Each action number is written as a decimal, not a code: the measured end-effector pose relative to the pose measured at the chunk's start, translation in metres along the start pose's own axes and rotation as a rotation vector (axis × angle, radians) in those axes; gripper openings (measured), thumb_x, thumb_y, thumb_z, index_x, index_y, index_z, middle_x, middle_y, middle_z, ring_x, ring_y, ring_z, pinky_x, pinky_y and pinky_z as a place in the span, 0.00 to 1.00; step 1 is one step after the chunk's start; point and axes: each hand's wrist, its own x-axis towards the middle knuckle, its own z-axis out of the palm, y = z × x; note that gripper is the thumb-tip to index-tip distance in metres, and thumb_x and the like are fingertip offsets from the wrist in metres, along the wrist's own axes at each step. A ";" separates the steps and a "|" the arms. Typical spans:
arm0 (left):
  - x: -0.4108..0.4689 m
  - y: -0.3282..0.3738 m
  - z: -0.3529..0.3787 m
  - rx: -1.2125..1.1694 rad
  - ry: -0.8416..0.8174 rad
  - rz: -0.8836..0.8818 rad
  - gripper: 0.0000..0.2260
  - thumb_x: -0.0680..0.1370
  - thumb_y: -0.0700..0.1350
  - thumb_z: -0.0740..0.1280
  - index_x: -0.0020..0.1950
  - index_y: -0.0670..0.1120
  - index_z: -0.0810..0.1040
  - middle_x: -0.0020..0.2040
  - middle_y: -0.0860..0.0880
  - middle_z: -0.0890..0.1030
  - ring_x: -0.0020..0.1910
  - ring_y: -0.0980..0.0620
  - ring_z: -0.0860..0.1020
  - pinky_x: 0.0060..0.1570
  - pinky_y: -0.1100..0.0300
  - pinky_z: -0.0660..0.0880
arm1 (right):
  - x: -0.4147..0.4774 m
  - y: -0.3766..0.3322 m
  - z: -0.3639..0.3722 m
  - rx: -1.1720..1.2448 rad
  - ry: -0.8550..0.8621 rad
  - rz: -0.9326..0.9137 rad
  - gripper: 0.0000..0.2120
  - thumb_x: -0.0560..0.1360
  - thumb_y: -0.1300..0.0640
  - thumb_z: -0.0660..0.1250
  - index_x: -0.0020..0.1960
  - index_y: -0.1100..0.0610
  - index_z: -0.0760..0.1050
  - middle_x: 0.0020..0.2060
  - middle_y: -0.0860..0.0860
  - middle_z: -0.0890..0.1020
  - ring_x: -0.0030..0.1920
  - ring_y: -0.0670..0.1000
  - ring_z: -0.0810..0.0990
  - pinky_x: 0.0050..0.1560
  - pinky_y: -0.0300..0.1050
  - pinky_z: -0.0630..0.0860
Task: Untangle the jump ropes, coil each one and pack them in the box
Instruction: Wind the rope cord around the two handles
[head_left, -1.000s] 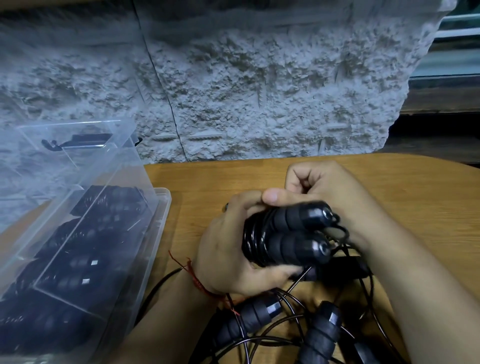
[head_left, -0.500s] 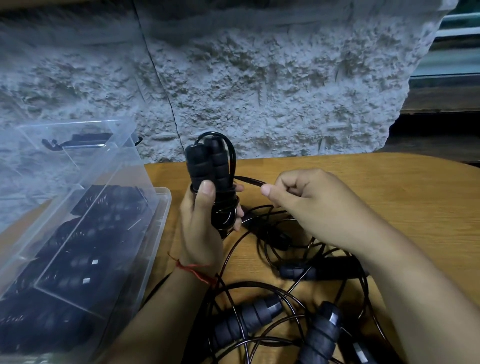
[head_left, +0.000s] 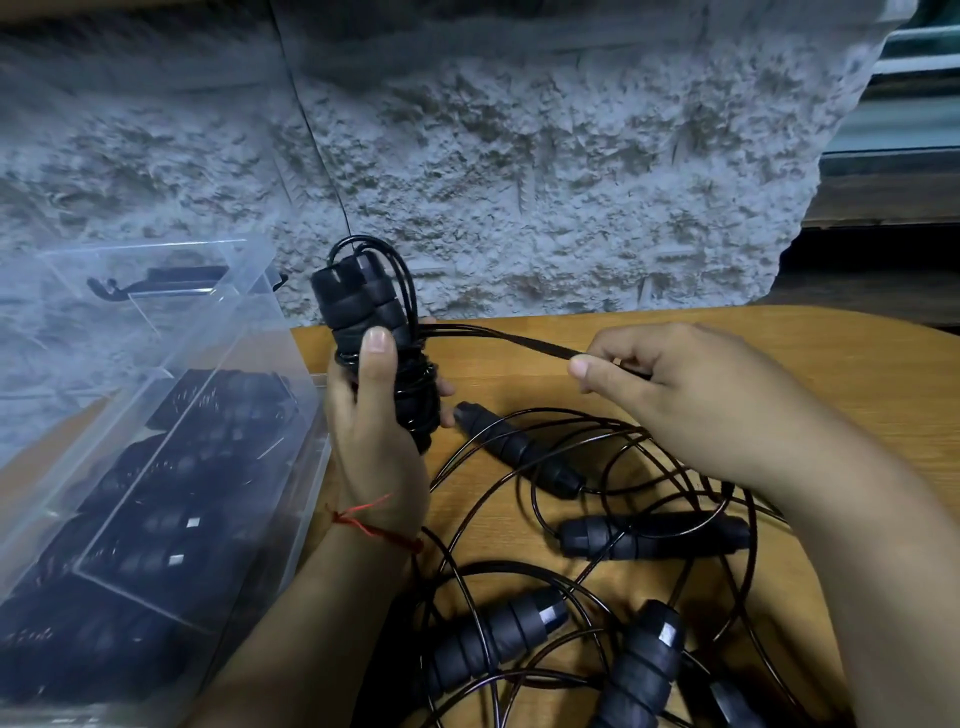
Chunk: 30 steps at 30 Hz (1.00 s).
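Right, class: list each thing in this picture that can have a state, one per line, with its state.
Left hand: gripping the bundle upright.
Right hand: pinching the cord end, pulled taut.
Bundle: handles together, cord partly wrapped.
Loose ropes: tangled on the table.
Box: open, holding coiled ropes.

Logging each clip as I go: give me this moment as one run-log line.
left hand: holds rope bundle upright | right hand: pinches cord taut | table: tangled ropes | box: open, part filled

2 hands (head_left: 374, 441) (head_left: 691, 395), 1 box (head_left: 291, 467), 1 coiled rope (head_left: 374, 332), ~5 loose handles (head_left: 519, 452).
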 end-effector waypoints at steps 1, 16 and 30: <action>0.001 0.002 0.000 0.066 0.007 0.029 0.17 0.84 0.53 0.63 0.63 0.41 0.75 0.46 0.45 0.81 0.36 0.45 0.79 0.29 0.53 0.73 | 0.000 -0.003 0.000 0.003 -0.004 -0.016 0.16 0.81 0.31 0.58 0.48 0.40 0.78 0.32 0.46 0.78 0.35 0.45 0.76 0.36 0.49 0.74; -0.007 -0.018 0.000 0.877 -0.276 0.229 0.28 0.76 0.52 0.75 0.74 0.54 0.71 0.62 0.56 0.78 0.63 0.54 0.77 0.59 0.48 0.78 | -0.005 -0.029 0.001 -0.011 -0.058 -0.222 0.15 0.83 0.38 0.59 0.46 0.45 0.78 0.31 0.48 0.77 0.35 0.48 0.76 0.33 0.51 0.71; -0.015 -0.001 0.002 1.289 -0.433 0.533 0.31 0.73 0.66 0.65 0.73 0.54 0.76 0.53 0.54 0.81 0.50 0.49 0.78 0.41 0.54 0.76 | -0.007 -0.029 0.000 0.041 -0.087 -0.319 0.13 0.81 0.40 0.66 0.44 0.46 0.80 0.31 0.46 0.79 0.35 0.47 0.78 0.36 0.52 0.75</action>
